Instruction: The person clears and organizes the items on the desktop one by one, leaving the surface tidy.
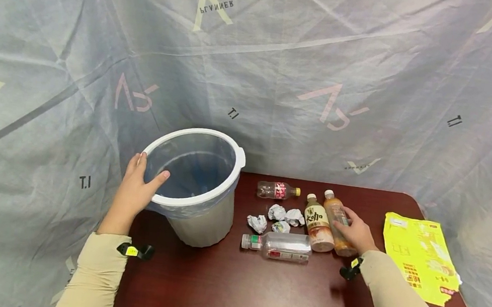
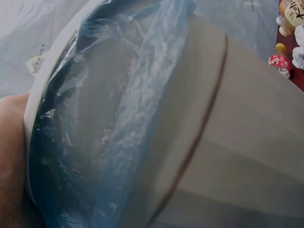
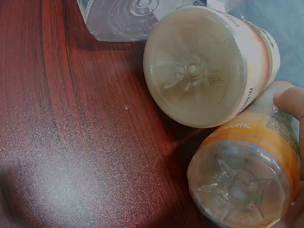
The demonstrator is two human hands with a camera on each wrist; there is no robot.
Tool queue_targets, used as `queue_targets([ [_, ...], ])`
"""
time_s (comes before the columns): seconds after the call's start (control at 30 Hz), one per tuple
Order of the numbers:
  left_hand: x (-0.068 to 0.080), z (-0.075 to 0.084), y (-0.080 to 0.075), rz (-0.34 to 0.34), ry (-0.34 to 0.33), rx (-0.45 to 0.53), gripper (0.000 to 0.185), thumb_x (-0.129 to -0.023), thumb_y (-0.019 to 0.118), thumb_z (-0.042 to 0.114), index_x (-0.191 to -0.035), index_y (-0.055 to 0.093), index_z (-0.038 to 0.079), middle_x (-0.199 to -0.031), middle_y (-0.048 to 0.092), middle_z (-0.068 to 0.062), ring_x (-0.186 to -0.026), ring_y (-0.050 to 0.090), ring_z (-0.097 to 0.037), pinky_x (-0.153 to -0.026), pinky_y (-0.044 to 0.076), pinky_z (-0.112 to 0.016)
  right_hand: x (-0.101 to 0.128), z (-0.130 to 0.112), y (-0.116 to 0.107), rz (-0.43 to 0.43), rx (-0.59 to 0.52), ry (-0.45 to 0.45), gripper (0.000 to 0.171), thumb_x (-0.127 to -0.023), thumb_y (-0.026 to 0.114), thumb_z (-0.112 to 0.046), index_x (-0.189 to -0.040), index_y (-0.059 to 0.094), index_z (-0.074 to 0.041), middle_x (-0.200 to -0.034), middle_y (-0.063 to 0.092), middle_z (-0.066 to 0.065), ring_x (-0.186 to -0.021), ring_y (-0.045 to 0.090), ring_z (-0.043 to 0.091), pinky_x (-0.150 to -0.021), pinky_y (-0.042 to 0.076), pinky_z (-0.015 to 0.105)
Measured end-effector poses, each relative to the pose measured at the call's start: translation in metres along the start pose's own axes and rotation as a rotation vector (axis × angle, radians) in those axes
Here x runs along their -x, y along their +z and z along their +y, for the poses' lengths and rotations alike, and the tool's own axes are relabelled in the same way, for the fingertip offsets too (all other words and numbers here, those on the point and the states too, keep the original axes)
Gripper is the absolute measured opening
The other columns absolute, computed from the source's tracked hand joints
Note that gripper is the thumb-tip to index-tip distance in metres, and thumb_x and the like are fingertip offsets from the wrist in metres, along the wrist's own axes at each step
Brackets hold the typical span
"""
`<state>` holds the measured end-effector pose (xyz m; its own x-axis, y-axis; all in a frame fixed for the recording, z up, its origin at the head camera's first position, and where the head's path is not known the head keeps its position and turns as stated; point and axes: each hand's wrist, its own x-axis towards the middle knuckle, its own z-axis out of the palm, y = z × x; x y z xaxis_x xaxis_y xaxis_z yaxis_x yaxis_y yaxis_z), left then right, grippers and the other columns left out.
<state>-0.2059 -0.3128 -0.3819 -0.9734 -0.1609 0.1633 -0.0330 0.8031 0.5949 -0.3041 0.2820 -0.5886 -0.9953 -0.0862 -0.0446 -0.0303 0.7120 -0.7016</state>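
**One hand on the bin, one on a bottle**

The left hand grips the white rim of the bin, thumb curled inside and fingers outside, which seems to steady the bin where it stands at the table's back left corner. A blue bag lines the bin and folds over its rim.

The right hand lies over the orange bottle, fingers curled round its side. That bottle lies flat, touching the brown-labelled bottle beside it. A clear bottle lies crosswise just in front of them, and a small red-labelled bottle lies farther back. Four crumpled paper balls sit between the bottles and the bin. A yellow wrapper lies flat, well apart at the table's right edge.

The bin's inside bottom is hard to make out through the bag. In the right wrist view only a fingertip shows, so the full hold is hidden there.
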Motion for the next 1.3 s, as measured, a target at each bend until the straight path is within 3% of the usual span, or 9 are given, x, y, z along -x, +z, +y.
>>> queue_targets([
  [0.23,-0.003,0.010,0.010,-0.023,0.016,-0.005,0.102,-0.096,0.052,0.067,-0.163,0.003,0.007,-0.169,-0.001,-0.020,-0.149,0.014,-0.053,-0.113,0.021,-0.071,-0.004,-0.002,-0.003,0.030,0.021,-0.019,0.072,-0.097,0.066,-0.043,-0.155,0.039,-0.010,-0.122,0.062,0.030,-0.103,0.062,0.041,-0.081,0.052,0.053],
  [0.43,-0.004,0.014,0.013,-0.011,0.032,-0.001,0.102,-0.095,0.054,0.066,-0.163,0.005,0.008,-0.169,0.002,-0.019,-0.150,0.014,-0.051,-0.113,0.021,-0.071,-0.013,-0.013,-0.015,0.068,0.026,-0.030,0.074,-0.096,0.064,-0.050,-0.156,0.038,-0.015,-0.121,0.062,0.028,-0.099,0.063,0.040,-0.076,0.052,0.051],
  [0.73,-0.006,0.019,0.021,-0.030,0.034,0.010,0.103,-0.094,0.054,0.068,-0.164,0.006,0.009,-0.169,0.000,-0.018,-0.151,0.014,-0.049,-0.115,0.021,-0.068,-0.012,-0.055,-0.045,0.108,-0.115,-0.027,0.073,-0.099,0.062,-0.046,-0.159,0.033,-0.018,-0.132,0.056,0.034,-0.108,0.062,0.047,-0.077,0.055,0.053],
  [1.07,-0.009,0.025,0.020,-0.016,0.054,0.005,0.104,-0.093,0.054,0.069,-0.164,0.008,0.008,-0.169,0.003,-0.018,-0.151,0.015,-0.048,-0.114,0.022,-0.068,-0.018,-0.101,-0.058,0.199,-0.109,-0.111,0.064,-0.100,0.061,-0.043,-0.156,0.039,-0.020,-0.110,0.065,0.026,-0.090,0.067,0.037,-0.073,0.054,0.045],
  [1.3,-0.005,0.026,0.022,-0.039,0.041,0.013,0.103,-0.094,0.053,0.070,-0.164,0.006,0.011,-0.169,0.000,-0.018,-0.150,0.015,-0.050,-0.113,0.023,-0.070,-0.016,-0.126,-0.070,0.181,-0.143,-0.120,0.065,-0.099,0.062,-0.043,-0.156,0.039,-0.023,-0.127,0.057,0.030,-0.113,0.058,0.046,-0.083,0.052,0.056],
])
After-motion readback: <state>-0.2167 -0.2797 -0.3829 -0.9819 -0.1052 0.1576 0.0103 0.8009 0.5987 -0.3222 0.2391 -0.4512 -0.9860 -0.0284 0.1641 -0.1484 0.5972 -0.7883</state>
